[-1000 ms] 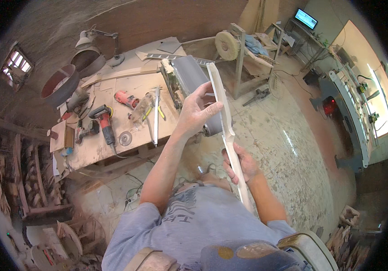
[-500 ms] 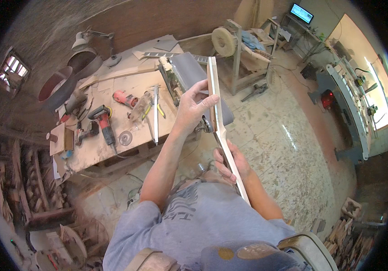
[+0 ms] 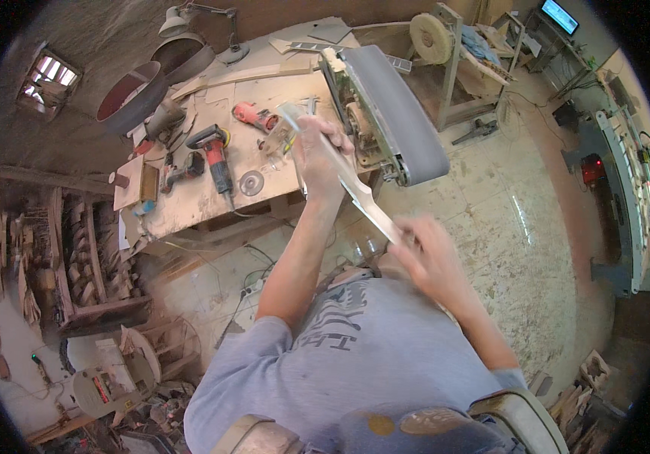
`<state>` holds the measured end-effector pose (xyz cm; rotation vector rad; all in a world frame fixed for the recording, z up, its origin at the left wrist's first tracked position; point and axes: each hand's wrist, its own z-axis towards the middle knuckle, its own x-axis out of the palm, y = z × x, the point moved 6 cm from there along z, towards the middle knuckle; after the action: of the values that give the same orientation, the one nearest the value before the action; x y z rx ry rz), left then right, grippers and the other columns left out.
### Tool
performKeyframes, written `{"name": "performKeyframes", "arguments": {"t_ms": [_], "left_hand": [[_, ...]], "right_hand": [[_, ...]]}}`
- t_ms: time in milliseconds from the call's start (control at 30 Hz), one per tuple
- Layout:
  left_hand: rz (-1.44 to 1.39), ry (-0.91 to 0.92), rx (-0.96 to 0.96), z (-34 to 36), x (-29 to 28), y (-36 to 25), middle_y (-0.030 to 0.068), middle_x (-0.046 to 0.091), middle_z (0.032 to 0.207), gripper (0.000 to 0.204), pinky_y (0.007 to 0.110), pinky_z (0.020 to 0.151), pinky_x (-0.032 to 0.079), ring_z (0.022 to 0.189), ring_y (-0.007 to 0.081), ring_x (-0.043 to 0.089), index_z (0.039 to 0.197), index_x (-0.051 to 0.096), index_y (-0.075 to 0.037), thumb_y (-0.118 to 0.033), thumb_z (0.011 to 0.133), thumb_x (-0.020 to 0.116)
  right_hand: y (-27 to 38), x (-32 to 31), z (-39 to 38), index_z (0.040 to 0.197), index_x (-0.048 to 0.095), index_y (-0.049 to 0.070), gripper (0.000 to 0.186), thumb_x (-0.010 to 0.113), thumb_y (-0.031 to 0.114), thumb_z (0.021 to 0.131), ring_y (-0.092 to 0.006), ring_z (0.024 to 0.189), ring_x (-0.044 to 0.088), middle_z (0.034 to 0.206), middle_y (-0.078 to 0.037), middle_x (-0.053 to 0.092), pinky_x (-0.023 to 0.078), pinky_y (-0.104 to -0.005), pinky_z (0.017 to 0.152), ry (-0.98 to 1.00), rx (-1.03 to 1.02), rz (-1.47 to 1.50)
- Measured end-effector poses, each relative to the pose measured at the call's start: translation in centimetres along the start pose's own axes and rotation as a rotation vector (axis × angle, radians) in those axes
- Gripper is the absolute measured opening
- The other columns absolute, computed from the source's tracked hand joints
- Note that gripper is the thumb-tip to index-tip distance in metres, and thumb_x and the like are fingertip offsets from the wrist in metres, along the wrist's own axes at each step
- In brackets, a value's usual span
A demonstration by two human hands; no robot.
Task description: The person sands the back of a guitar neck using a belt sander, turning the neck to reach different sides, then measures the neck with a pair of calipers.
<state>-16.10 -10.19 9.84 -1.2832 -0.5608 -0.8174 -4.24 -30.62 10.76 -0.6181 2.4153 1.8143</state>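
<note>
My two sets of fingers (image 3: 335, 138) are holding one wood piece (image 3: 364, 200). I am counting one belt sander (image 3: 408, 113), one lamp (image 3: 174, 23), two drums (image 3: 134, 113) and one surface (image 3: 189, 206), where three power tools (image 3: 217, 166) and one disc (image 3: 251, 182) are lying. Also, I am seeing one buffing wheel (image 3: 431, 38), one screen (image 3: 560, 15) and one window (image 3: 49, 79).

The left forearm (image 3: 296, 261) reaches forward to the left grip (image 3: 320, 155), curled; the right forearm (image 3: 484, 327) slants inward to the right grip (image 3: 429, 252), closed, blurred and nearer the torso (image 3: 355, 348).
</note>
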Motion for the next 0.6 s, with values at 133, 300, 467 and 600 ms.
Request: {"name": "performKeyframes", "arguments": {"t_ms": [133, 300, 467, 600], "left_hand": [[-0.004, -0.067, 0.093, -0.4, -2.9, -1.3, 0.0080, 0.059, 0.083, 0.053, 0.045, 0.080, 0.059, 0.080, 0.0271, 0.069, 0.095, 0.054, -0.011, -0.062, 0.106, 0.047], [-0.163, -0.183, 0.011, -2.0, -5.7, 0.2, 0.0114, 0.067, 0.096, 0.062, 0.056, 0.103, 0.050, 0.098, 0.0381, 0.071, 0.098, 0.055, -0.013, -0.074, 0.101, 0.044], [-0.200, -0.278, -0.106, -5.5, -8.4, 4.9, 0.0216, 0.064, 0.122, 0.075, 0.060, 0.115, 0.041, 0.124, 0.0448, 0.060, 0.111, 0.055, -0.007, -0.078, 0.100, 0.037], [-0.298, -0.293, -0.387, -9.3, -8.2, 9.8, 0.0271, 0.052, 0.146, 0.090, 0.061, 0.119, 0.036, 0.142, 0.0464, 0.046, 0.137, 0.049, 0.001, -0.079, 0.101, 0.028]], "right_hand": [[-1.5, 3.2, -3.7, 0.137, 0.059, 0.003, 0.052, 0.072, 0.030, 0.095, -0.0196, 0.080, 0.064, 0.092, -0.009, 0.068, 0.053, -0.0353, 0.071, 0.019, -0.106, -0.066], [-11.6, 3.0, -5.3, 0.146, 0.051, 0.002, 0.072, 0.080, 0.030, 0.086, -0.0170, 0.081, 0.062, 0.099, -0.008, 0.067, 0.052, -0.0308, 0.068, -0.401, 0.002, 0.614], [-10.8, 2.3, -10.0, 0.146, 0.048, -0.001, 0.079, 0.082, 0.034, 0.083, -0.0163, 0.078, 0.063, 0.106, -0.015, 0.066, 0.054, -0.0295, 0.067, -0.683, -0.236, 1.253], [-10.7, 0.1, -12.7, 0.142, 0.048, -0.005, 0.080, 0.082, 0.038, 0.083, -0.0180, 0.074, 0.065, 0.107, -0.018, 0.067, 0.055, -0.0318, 0.066, -0.885, -0.162, 0.740]]}}
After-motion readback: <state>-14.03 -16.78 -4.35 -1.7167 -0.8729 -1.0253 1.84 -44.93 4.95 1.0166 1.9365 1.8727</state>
